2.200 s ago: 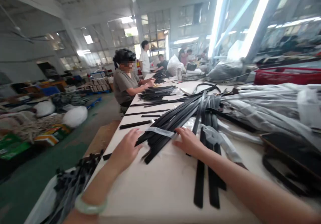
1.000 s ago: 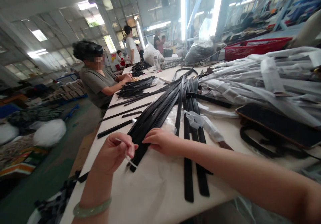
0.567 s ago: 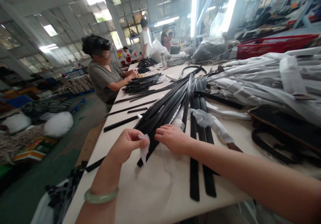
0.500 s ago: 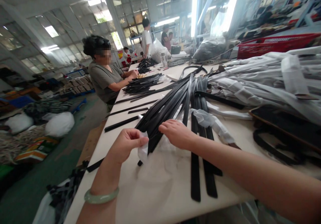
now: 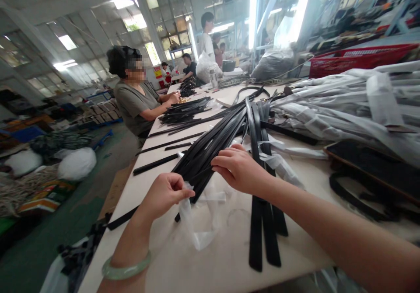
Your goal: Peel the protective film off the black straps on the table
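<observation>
My left hand [image 5: 167, 194], with a pale green bangle on the wrist, pinches a translucent white plastic strip [image 5: 200, 238] between thumb and fingertips. The strip hangs in a loop over the table. My right hand [image 5: 238, 168] is closed, fingertips drawn together at the near part of a bundle of black straps [image 5: 216, 135]. What those fingertips hold is hidden. Right of it, several black straps [image 5: 256, 240] hang toward the table's near edge, with crumpled white wrapping [image 5: 284, 170] beside them.
A pile of white-wrapped straps [image 5: 328, 105] covers the table's right side, with a red basket [image 5: 361, 59] behind. Short black straps [image 5: 183, 111] lie farther back on the pale table [image 5: 157, 258]. A person in a grey top [image 5: 133, 105] works at the left edge.
The plastic strip has come into fuller view, hanging lower in a loop from my left hand. My right hand has shifted slightly, its fingers drawn closer together. A person in white at the back moved right.
</observation>
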A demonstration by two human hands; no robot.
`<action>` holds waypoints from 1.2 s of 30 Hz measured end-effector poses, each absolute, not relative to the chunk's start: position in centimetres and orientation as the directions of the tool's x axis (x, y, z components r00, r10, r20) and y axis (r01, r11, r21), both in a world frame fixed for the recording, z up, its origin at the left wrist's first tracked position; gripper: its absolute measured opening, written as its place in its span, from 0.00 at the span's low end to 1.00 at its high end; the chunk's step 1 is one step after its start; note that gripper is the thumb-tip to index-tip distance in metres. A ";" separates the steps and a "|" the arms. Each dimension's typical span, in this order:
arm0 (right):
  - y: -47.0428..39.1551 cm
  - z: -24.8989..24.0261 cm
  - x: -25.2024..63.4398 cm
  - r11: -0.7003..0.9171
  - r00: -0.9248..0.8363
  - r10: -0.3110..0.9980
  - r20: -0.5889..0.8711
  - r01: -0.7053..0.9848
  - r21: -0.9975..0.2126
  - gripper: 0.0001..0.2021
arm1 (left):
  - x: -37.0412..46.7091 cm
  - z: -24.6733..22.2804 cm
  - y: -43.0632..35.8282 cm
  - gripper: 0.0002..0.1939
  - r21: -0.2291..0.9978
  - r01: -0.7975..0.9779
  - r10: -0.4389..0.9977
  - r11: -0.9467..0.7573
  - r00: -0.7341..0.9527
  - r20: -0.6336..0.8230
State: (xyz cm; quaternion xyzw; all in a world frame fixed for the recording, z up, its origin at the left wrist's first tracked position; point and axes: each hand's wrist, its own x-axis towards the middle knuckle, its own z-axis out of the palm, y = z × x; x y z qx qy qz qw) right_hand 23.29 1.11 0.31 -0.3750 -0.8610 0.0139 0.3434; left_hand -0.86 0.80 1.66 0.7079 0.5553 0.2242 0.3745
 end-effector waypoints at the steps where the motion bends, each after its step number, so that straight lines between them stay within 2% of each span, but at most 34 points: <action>1: 1.1 0.3 23.3 0.715 -0.480 0.658 0.580 0.639 -0.283 0.08 | -0.9 1.6 0.8 0.18 0.779 0.618 0.953 -0.102 0.284 -0.101; 6: 1.2 0.4 23.5 0.708 -0.463 0.663 0.588 0.644 -0.291 0.10 | -1.2 1.2 0.9 0.18 0.761 0.641 0.947 -0.101 0.297 -0.124; 11: 1.1 0.2 23.4 0.707 -0.505 0.662 0.554 0.665 -0.239 0.10 | -1.0 1.1 0.9 0.16 0.743 0.659 0.942 -0.117 0.311 -0.127; 16: 1.2 0.0 23.3 0.700 -0.557 0.666 0.496 0.696 -0.158 0.10 | -0.2 1.6 0.8 0.09 0.634 0.688 0.917 -0.353 0.389 0.090; 18: 1.2 -0.1 23.2 0.696 -0.561 0.670 0.486 0.701 -0.151 0.10 | 0.3 1.6 0.7 0.08 0.612 0.685 0.904 -0.395 0.408 0.126; 22: 0.7 -0.6 22.5 0.717 -0.585 0.654 0.480 0.682 -0.145 0.09 | 1.6 1.2 0.0 0.10 0.665 0.685 0.923 -0.298 0.385 0.016; 25: 0.3 -1.0 21.9 0.774 -0.650 0.604 0.461 0.615 -0.147 0.09 | 2.3 0.9 -0.5 0.13 0.779 0.599 0.881 -0.182 0.452 -0.142; 28: 0.9 -0.9 22.3 0.784 -0.663 0.601 0.447 0.596 -0.171 0.10 | 2.2 0.6 -0.4 0.15 0.875 0.480 0.828 0.059 0.466 -0.311; 31: 2.1 -0.4 23.5 0.692 -0.572 0.688 0.447 0.703 -0.166 0.13 | 2.1 0.4 -0.3 0.16 0.870 0.419 0.811 0.261 0.393 -0.433; 33: 2.3 -0.2 23.8 0.660 -0.545 0.717 0.435 0.731 -0.172 0.13 | 2.2 0.2 -0.3 0.17 0.857 0.421 0.813 0.298 0.359 -0.459; 36: 1.7 -0.5 23.1 0.709 -0.588 0.682 0.436 0.677 -0.196 0.11 | 3.0 -0.1 -0.6 0.16 0.868 0.429 0.838 0.249 0.354 -0.415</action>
